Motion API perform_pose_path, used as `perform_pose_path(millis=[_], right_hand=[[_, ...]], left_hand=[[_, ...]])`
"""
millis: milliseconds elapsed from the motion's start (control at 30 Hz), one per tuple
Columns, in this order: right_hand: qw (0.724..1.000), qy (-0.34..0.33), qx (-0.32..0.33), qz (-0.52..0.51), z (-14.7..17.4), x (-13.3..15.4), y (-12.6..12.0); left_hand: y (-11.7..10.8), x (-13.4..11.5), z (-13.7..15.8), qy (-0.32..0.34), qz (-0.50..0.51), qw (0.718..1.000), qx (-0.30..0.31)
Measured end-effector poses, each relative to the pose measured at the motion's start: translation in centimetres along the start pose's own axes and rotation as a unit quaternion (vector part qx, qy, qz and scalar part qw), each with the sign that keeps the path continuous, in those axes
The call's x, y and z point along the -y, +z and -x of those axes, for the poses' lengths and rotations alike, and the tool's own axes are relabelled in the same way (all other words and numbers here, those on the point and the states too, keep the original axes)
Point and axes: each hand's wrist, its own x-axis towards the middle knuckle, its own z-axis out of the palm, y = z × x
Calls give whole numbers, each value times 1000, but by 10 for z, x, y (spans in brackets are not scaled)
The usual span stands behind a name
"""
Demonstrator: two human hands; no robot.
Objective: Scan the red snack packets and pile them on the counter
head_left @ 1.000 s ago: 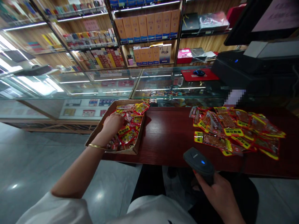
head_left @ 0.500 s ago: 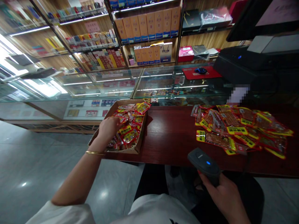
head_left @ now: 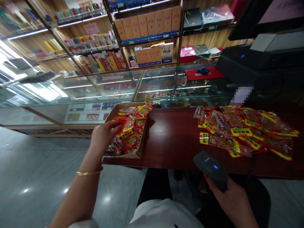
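Over the carton (head_left: 136,155), the left hand (head_left: 102,136) pinches a red packet (head_left: 124,123), the right hand (head_left: 234,197) gripping a scanner (head_left: 210,167).

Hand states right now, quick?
Left hand: closed, pinching a red packet at the cardboard box.
Right hand: closed, holding the scanner.

1. I see one packet (head_left: 128,124), red and clear, pinched at the left fingertips (head_left: 117,127).
2. I see the box (head_left: 136,155), open cardboard, well filled with red-and-yellow packets, beneath and around those fingertips.
3. I have the scanner (head_left: 209,166), dark grey, blue light lit, in the right fingers (head_left: 215,189), head jutting forward past them.
4. I see a pile (head_left: 225,129) of overlapping red-and-yellow packets lying beyond the right fingers.
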Motion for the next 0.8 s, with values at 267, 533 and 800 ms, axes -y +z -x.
perform_pose_path(millis=[267, 533, 800], right_hand=[[999, -2, 4, -36, -3, 4, -7], [999, -2, -15, -44, 6, -1, -14], [999, -18, 11, -41, 5, 4, -14]], left_hand=[[67, -108, 70, -105, 657, 715, 215], [152, -139, 74, -233, 773, 378, 454], [178, -132, 78, -120, 732, 532, 408]])
